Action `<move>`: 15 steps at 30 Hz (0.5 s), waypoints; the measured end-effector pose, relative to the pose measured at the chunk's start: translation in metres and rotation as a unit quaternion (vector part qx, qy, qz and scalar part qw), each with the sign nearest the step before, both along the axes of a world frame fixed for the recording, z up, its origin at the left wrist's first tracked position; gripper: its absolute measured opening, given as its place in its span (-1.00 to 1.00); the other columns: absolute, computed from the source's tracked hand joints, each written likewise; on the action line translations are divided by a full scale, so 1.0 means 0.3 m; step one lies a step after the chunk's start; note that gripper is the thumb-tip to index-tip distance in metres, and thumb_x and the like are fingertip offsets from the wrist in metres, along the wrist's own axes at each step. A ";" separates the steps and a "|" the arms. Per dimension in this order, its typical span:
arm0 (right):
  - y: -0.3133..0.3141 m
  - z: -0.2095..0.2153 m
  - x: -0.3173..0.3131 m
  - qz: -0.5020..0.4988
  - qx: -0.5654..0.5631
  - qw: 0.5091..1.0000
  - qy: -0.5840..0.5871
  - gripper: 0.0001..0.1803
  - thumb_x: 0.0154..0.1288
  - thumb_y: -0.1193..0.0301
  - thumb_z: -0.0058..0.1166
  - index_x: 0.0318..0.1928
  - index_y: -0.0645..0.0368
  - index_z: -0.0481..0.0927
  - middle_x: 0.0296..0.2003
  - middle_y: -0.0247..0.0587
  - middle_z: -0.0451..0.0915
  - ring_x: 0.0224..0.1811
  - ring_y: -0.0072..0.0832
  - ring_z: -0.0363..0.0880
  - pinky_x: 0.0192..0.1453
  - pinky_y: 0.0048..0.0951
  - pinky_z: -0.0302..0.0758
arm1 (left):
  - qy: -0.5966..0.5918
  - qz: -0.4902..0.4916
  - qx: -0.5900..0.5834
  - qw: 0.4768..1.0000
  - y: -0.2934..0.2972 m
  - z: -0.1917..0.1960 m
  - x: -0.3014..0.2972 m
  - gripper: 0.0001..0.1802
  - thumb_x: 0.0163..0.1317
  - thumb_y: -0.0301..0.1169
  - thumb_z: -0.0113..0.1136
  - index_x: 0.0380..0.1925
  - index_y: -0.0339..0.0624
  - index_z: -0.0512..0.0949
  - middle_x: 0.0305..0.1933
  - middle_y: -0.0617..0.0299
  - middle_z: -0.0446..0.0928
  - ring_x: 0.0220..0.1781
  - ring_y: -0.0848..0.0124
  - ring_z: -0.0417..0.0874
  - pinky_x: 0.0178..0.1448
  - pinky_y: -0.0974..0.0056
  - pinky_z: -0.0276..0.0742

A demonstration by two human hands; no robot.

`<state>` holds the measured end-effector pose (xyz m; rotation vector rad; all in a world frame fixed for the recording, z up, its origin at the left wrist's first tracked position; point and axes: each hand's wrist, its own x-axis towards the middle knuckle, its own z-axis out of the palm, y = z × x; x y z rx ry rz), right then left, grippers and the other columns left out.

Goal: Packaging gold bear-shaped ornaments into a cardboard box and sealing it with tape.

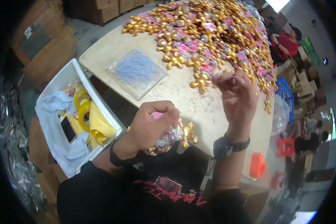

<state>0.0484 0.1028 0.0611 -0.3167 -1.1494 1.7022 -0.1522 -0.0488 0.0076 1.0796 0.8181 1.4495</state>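
The left hand (153,125) is clenched around a bunch of gold bear-shaped trinkets (183,136) at the table (168,87) edge, seemingly to gather them, while the right hand (235,97) pinches 1 thin clear wrapper (227,79) just beside the big gold-and-pink pile (205,33), within easy reach.

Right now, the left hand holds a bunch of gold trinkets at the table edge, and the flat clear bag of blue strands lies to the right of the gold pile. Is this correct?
Not quite. In the head view the clear bag of blue strands lies to the left of the gold pile, not the right. The left hand does hold a bunch of gold trinkets at the table edge.
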 end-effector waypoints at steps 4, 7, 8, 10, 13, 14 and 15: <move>-0.181 0.015 0.170 -0.013 -0.056 0.998 -0.025 -0.83 0.59 0.34 -0.04 -0.17 0.17 0.41 -0.49 -0.35 0.36 -0.62 -0.63 0.25 -0.53 -0.53 0.28 | 0.029 -0.002 0.014 0.999 0.059 0.021 0.136 -0.81 0.51 -0.42 0.23 -0.30 -0.31 0.63 -0.38 0.36 0.59 -0.30 0.68 0.48 -0.16 0.43 0.44; -0.309 -0.051 0.221 -0.077 -0.066 0.994 -0.044 -0.87 0.62 0.40 0.03 -0.10 0.19 0.42 -0.49 -0.46 0.31 -0.61 -0.73 0.11 -0.56 -0.61 0.06 | 0.081 0.013 0.022 0.996 0.083 0.008 0.244 -0.88 0.48 -0.44 0.26 -0.19 -0.30 0.64 -0.38 0.40 0.54 -0.29 0.70 0.48 -0.20 0.45 0.45; -0.331 -0.076 0.241 -0.085 -0.068 0.992 -0.068 -0.87 0.62 0.41 0.04 -0.07 0.20 0.43 -0.49 -0.47 0.32 -0.60 -0.74 0.12 -0.55 -0.63 0.07 | 0.089 0.018 0.025 0.996 0.098 -0.015 0.289 -0.88 0.48 -0.43 0.26 -0.18 -0.29 0.64 -0.39 0.41 0.54 -0.30 0.71 0.47 -0.22 0.46 0.44; -0.365 -0.098 0.277 -0.097 -0.079 0.988 -0.091 -0.87 0.61 0.46 0.04 0.03 0.22 0.42 -0.46 -0.49 0.38 -0.57 -0.77 0.20 -0.52 -0.66 0.10 | 0.100 -0.005 0.037 0.994 0.113 -0.033 0.355 -0.87 0.49 -0.40 0.25 -0.12 -0.24 0.63 -0.42 0.45 0.49 -0.37 0.74 0.45 -0.30 0.50 0.39; -0.414 -0.084 0.323 -0.164 -0.048 0.966 -0.194 -0.82 0.58 0.51 0.06 0.08 0.23 0.42 -0.43 -0.47 0.42 -0.52 -0.80 0.26 -0.47 -0.70 0.14 | 0.095 -0.104 -0.002 0.990 0.111 -0.012 0.384 -0.78 0.54 -0.32 0.22 -0.08 -0.29 0.61 -0.24 0.37 0.57 -0.18 0.65 0.49 -0.10 0.45 0.42; -0.428 -0.085 0.342 -0.170 -0.030 0.967 -0.188 -0.72 0.55 0.58 0.07 0.18 0.25 0.41 -0.37 -0.47 0.44 -0.43 -0.82 0.33 -0.39 -0.72 0.22 | 0.120 -0.108 -0.001 0.987 0.110 -0.005 0.396 -0.78 0.53 -0.33 0.25 -0.07 -0.29 0.61 -0.24 0.39 0.56 -0.19 0.67 0.49 -0.12 0.46 0.41; -0.430 -0.083 0.349 -0.187 -0.003 0.959 -0.214 -0.69 0.54 0.60 0.07 0.21 0.26 0.41 -0.36 -0.46 0.44 -0.40 -0.82 0.34 -0.36 -0.72 0.24 | 0.127 -0.121 0.006 0.984 0.111 -0.004 0.404 -0.79 0.52 -0.34 0.26 -0.07 -0.29 0.61 -0.24 0.39 0.56 -0.20 0.67 0.49 -0.12 0.46 0.41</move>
